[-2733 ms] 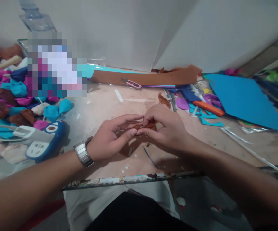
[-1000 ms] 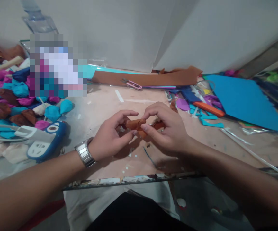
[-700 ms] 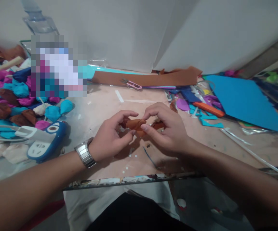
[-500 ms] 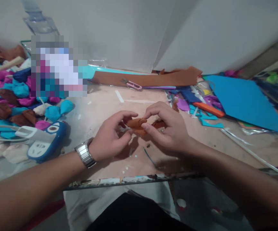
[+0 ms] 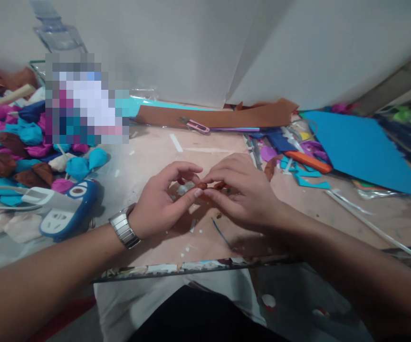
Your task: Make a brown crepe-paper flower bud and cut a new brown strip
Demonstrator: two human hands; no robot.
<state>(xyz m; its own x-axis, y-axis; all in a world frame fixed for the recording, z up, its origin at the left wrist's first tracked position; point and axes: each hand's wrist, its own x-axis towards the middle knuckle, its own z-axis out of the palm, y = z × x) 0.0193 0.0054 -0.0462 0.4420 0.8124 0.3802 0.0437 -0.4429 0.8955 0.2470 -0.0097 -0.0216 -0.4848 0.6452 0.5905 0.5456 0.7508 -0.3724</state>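
The left hand [image 5: 162, 197] is partly curled, its index finger raised and its thumb pressed with another finger on the left end of a small crumpled brown piece [image 5: 203, 186]. The right hand [image 5: 246, 192] is bent inward from the right, thumb and fingertips pinched together on the same piece, its remaining fingers folded close. The brown piece is between the two sets of fingertips, above the near middle of the table [image 5: 151, 152], and mostly hidden by them. A pale translucent scrap [image 5: 186, 188] shows under the left hand's fingers, and a silver watch [image 5: 125, 228] is on the left wrist.

On the far side, pink-handled snips [image 5: 198, 126] lie across a long brown sheet [image 5: 226, 118]. To the right, a twisted brown scrap [image 5: 270, 169] lies near an orange tool [image 5: 308, 161], with a large blue sheet [image 5: 365, 147] just beyond. To the left are crumpled pink, blue and brown bundles [image 5: 30, 133], and nearer, a white plug [image 5: 50, 197] on a blue-and-white socket block [image 5: 57, 221]
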